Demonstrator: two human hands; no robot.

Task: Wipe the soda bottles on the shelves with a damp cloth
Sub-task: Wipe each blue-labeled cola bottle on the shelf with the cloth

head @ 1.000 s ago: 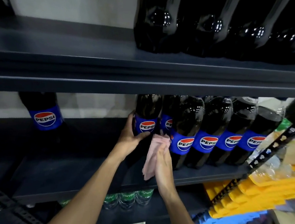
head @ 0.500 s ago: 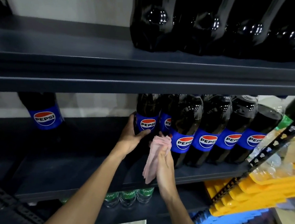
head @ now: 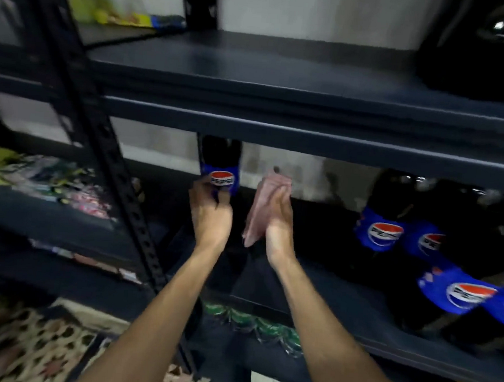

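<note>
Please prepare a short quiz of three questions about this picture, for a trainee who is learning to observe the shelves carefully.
1. True or false: the left grip holds the pink cloth.
2. Which grip holds the lone Pepsi bottle? A left; B right; C neither.
3. Fill in: the grouped Pepsi bottles stand to the person's ____.
Key: 1 false, the right grip holds it; 2 A; 3 right.

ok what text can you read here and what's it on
"PEPSI": label of the bottle in the left hand.
"PEPSI": label of the first bottle on the right, smeared.
Too blurred: labels further right, packets at left.
No writing: cloth in the right hand.
</note>
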